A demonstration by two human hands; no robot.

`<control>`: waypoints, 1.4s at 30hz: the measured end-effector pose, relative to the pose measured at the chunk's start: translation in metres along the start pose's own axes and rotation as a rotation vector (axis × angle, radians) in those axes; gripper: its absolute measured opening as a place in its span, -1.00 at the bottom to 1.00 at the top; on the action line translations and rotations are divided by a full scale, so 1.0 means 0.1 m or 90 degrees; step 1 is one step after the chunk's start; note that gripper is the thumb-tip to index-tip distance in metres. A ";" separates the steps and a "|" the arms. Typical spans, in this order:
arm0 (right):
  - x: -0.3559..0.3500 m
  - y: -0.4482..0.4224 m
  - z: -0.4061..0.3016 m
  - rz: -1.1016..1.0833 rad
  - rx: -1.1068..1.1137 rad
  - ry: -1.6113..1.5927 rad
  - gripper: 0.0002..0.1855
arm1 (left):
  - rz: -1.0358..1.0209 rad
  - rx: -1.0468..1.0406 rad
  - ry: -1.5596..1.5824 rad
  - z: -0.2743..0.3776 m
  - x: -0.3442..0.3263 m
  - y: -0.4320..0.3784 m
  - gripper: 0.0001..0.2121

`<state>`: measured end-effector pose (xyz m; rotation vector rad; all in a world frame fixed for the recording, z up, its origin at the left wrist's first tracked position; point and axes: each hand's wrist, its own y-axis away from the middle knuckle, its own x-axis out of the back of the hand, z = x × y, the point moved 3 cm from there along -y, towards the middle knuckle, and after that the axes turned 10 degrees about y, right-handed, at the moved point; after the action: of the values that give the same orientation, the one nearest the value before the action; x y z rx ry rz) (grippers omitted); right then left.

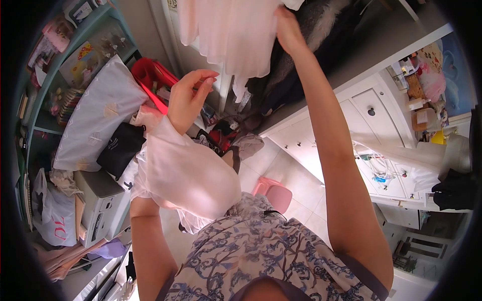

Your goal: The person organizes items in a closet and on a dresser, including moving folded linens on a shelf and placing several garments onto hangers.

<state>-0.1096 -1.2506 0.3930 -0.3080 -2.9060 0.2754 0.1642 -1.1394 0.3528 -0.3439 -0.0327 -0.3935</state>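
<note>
My left hand [192, 98] is raised left of centre with its fingers bent, nothing seen between them. Over that forearm drapes a sheer pale pink garment [188, 173]. My right hand [289, 30] reaches up to the right edge of a layered pale pink chiffon garment [233, 34], which hangs at the top of the view. The fingertips are partly hidden there, so whether they grip the cloth does not show. Dark clothes [312, 56] hang just right of it, some with a furry trim.
Teal shelves [49, 75] stand at the left, with a patterned pillow [105, 109], a red bag [154, 75], a black pouch [122, 148] and a printer [101, 207] beside them. A white chest of drawers [376, 113] is at the right. A pink stool [276, 193] stands on the tiled floor.
</note>
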 end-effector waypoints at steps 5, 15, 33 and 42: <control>-0.56 0.85 -0.23 -0.193 0.043 0.549 -0.64 | -0.102 0.000 -0.072 -0.34 -0.14 -0.06 -0.86; -0.53 2.93 0.37 -0.537 -0.680 -0.261 -0.28 | -0.384 -0.032 -0.008 0.31 -1.48 0.55 -0.81; 2.72 5.36 -0.58 -0.028 -0.230 -0.154 -0.42 | -0.432 -0.038 0.219 0.92 -3.22 1.71 -0.82; 3.72 6.16 -0.52 0.123 -0.337 1.044 -0.79 | -0.570 0.017 0.217 0.53 -4.26 3.01 -0.82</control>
<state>-0.3390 -0.5669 0.3851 -0.5309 -1.2603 -0.5160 -0.1130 -0.7031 0.2641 -0.2155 0.1486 -1.3330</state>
